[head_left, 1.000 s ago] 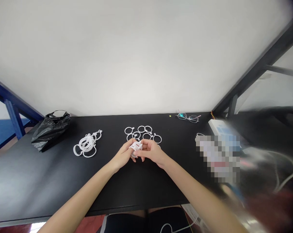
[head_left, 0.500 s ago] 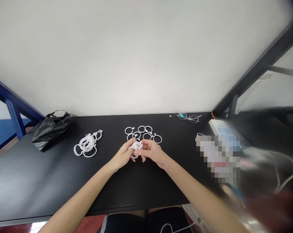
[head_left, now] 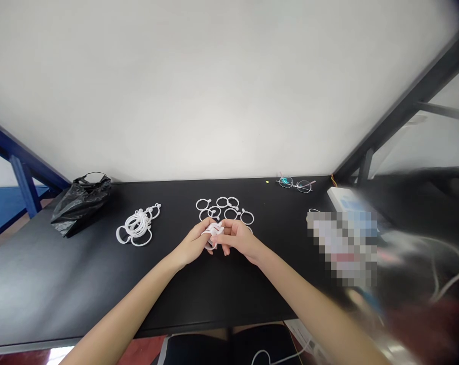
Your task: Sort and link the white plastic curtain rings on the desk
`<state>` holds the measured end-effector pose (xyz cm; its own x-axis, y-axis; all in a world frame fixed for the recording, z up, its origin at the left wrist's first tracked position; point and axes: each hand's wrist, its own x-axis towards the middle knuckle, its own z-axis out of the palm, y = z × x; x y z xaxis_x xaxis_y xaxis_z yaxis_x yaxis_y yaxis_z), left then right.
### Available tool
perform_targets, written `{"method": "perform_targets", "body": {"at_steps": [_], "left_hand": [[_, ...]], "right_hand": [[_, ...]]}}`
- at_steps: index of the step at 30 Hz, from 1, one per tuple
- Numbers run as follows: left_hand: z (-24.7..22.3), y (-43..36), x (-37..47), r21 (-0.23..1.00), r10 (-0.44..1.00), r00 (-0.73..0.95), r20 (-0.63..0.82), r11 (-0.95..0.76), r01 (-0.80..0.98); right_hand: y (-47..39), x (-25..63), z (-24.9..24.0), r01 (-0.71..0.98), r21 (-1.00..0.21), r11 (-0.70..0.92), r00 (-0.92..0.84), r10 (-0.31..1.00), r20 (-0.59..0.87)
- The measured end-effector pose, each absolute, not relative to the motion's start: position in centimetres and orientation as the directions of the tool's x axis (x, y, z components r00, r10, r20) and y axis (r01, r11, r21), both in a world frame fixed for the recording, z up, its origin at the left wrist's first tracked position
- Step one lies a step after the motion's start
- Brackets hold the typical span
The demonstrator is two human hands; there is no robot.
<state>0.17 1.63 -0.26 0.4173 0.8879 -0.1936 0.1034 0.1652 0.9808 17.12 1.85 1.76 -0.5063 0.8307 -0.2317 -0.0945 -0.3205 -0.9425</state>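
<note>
Currently, white rings btwn L hand & R hand, both closed on 'em

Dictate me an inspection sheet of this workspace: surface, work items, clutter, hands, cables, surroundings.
Surface: black tabletop.
Work items: held white rings; loose white rings just beyond; pile of white rings to the left.
Clutter: black plastic bag, far left; eyeglasses near the wall; pixelated item at right.
Hands: left hand and right hand together on the held white rings.
Cables: white cable below the front edge.
Surroundings: pale wall behind; blue frame left; far right blurred.
</note>
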Motion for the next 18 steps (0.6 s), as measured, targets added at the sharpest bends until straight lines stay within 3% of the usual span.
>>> {"method": "perform_targets", "body": {"at_steps": [5,8,13,18], "left_hand": [[0.16,1.4,0.64,0.972,0.878,0.43,-0.21,0.237,-0.009],[0.04,1.34,0.8,0.978,0.894,0.402,-0.198,0.207,0.023],[-0.63,1.1,0.39,0.97,0.929,0.367,0.034,-0.119,0.212],[-0.55,0.85,-0.1,0.79,0.912,0.382,0.151,-0.344,0.508]], "right_hand": [[1.83,17.22,2.19,-0.113,-0.944,-0.309,-0.524,0.826,-0.208],[1.79,17.21,2.29,-0.097,-0.949,-0.3,-0.523,0.827,-0.207],[1.7,17.09,1.94,-0.067,-0.954,-0.292,-0.533,0.819,-0.213],[1.61,17.09,1.7,-0.061,-0.952,-0.301,-0.569,0.794,-0.214]]}}
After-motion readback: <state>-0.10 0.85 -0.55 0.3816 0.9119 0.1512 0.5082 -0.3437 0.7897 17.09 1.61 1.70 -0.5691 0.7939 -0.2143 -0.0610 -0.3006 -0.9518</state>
